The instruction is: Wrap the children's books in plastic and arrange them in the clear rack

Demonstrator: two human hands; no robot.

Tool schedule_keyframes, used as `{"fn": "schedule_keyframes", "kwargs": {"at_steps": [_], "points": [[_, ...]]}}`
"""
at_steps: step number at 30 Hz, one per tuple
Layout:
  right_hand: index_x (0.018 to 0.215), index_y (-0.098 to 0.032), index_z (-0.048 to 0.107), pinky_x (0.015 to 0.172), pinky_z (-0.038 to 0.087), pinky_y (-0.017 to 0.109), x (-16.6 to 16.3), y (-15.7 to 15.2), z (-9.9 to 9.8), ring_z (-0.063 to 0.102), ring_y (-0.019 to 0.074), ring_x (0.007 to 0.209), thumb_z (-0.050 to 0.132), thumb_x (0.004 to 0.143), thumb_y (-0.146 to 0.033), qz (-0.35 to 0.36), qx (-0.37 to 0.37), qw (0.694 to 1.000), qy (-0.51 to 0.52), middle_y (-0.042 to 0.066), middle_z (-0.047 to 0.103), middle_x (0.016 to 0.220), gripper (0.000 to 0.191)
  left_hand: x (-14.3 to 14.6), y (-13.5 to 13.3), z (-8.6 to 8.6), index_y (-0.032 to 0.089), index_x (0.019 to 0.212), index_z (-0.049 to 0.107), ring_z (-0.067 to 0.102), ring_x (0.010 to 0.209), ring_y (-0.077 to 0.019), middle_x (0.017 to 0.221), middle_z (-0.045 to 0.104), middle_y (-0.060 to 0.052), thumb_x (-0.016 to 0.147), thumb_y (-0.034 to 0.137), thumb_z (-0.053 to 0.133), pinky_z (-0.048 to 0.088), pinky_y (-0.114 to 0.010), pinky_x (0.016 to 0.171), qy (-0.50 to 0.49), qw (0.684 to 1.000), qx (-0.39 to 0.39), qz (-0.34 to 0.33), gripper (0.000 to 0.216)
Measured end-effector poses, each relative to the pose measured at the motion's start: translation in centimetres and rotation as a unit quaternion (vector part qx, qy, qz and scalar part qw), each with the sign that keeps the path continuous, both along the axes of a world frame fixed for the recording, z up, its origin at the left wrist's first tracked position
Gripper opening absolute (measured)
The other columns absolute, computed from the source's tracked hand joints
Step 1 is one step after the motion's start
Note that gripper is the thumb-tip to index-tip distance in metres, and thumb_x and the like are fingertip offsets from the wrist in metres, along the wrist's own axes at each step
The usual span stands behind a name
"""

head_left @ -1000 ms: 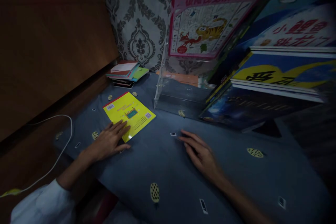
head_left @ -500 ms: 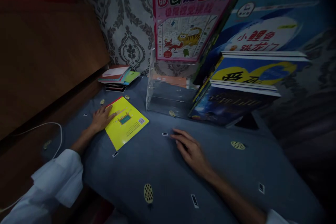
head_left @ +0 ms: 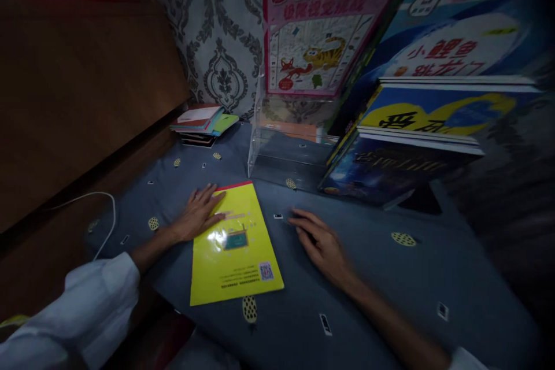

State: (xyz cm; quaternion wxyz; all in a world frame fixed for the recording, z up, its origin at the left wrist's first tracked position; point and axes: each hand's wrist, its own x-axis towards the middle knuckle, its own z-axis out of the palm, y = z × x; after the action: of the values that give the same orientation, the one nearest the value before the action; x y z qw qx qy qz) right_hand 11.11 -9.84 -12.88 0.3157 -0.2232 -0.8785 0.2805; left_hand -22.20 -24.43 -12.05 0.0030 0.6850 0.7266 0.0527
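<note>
A yellow booklet point(head_left: 243, 266) with a red top edge lies flat on the dark blue tablecloth point(head_left: 347, 324). It bears a small green board picture and a QR code. My left hand point(head_left: 202, 214) rests on the booklet's upper left part, its fingers stretched out and slightly spread over the cover. To the right of the booklet, my right hand point(head_left: 323, 248) lies on the cloth with fingers loosely extended, apart from the booklet and holding nothing.
A clear acrylic rack point(head_left: 255, 147) at the back holds a pink book point(head_left: 321, 40) and several blue picture books point(head_left: 416, 156). A pile of small books point(head_left: 203, 121) sits at the far left. A white cable point(head_left: 113, 214) hangs beside the wooden panel point(head_left: 87, 69).
The yellow booklet has slid toward me and to the right under my left hand, and has turned to stand straighter. My right hand has barely moved.
</note>
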Motion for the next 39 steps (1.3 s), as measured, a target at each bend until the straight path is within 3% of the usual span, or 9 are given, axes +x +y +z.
{"fn": "schedule_keyframes", "kwargs": {"at_steps": [7,16,21,24,29,33,39], "points": [[0.118,-0.024,0.073,0.097,0.057,0.045,0.2,0.2,-0.7,0.068,0.0277,0.116,0.047,0.098,-0.029,-0.039,0.000,0.999,-0.014,0.013,0.067,0.133,0.033,5.7,3.0,0.7,0.025,0.159,0.030,0.017,0.156,-0.0321,0.168,0.023,-0.015,0.102,0.064,0.031,0.019,-0.061,0.123,-0.040,0.993,-0.036,-0.104,0.068],[0.115,-0.020,0.073,0.101,0.053,0.048,2.3,2.8,-2.1,0.062,0.0298,0.124,0.048,0.096,-0.032,-0.156,0.031,0.987,-0.013,0.016,0.061,0.139,0.033,11.6,9.8,1.3,0.024,0.155,0.035,0.018,0.156,-0.0323,0.167,0.025,-0.015,0.101,0.062,0.040,0.019,-0.062,0.123,-0.057,0.983,-0.055,-0.168,0.067],[0.118,-0.020,0.072,0.104,0.047,0.057,2.7,3.5,-2.4,0.058,0.0334,0.125,0.049,0.095,-0.031,-0.169,0.060,0.982,-0.050,0.016,0.063,0.133,0.034,11.9,11.2,0.4,0.024,0.152,0.039,0.025,0.154,-0.0322,0.165,0.031,-0.015,0.102,0.059,0.041,0.022,-0.062,0.121,-0.054,0.979,-0.009,-0.197,0.061],[0.121,-0.021,0.070,0.104,0.046,0.059,2.4,3.1,-2.4,0.055,0.0343,0.127,0.048,0.095,-0.028,-0.177,0.066,0.980,-0.070,0.015,0.062,0.134,0.035,11.8,11.0,0.4,0.020,0.144,0.049,0.035,0.149,-0.0301,0.160,0.040,-0.016,0.104,0.049,0.043,0.029,-0.056,0.120,-0.047,0.981,0.045,-0.185,0.050],[0.125,-0.016,0.068,0.108,0.043,0.059,1.6,1.9,-2.0,0.051,0.0353,0.132,0.044,0.095,-0.025,-0.201,0.061,0.974,-0.084,0.019,0.059,0.138,0.039,11.6,10.5,1.6,0.019,0.116,0.067,0.061,0.113,-0.0264,0.122,0.068,-0.012,0.103,0.027,0.044,0.052,-0.041,0.094,0.029,0.985,0.103,-0.136,0.027],[0.128,-0.014,0.066,0.111,0.041,0.060,1.0,0.9,-1.9,0.047,0.0368,0.135,0.044,0.094,-0.023,-0.226,0.052,0.968,-0.094,0.020,0.055,0.142,0.041,11.3,10.7,2.0,0.019,0.110,0.068,0.064,0.104,-0.0232,0.113,0.071,-0.009,0.103,0.024,0.045,0.055,-0.032,0.078,0.057,0.982,0.097,-0.150,0.025],[0.134,-0.014,0.062,0.111,0.038,0.065,0.4,0.0,-1.2,0.039,0.0404,0.143,0.046,0.095,-0.026,-0.231,0.041,0.964,-0.125,0.021,0.051,0.148,0.044,10.8,10.9,1.9,0.017,0.116,0.067,0.066,0.108,-0.0240,0.118,0.072,-0.011,0.103,0.022,0.043,0.057,-0.035,0.083,0.051,0.979,0.104,-0.169,0.028]]}}
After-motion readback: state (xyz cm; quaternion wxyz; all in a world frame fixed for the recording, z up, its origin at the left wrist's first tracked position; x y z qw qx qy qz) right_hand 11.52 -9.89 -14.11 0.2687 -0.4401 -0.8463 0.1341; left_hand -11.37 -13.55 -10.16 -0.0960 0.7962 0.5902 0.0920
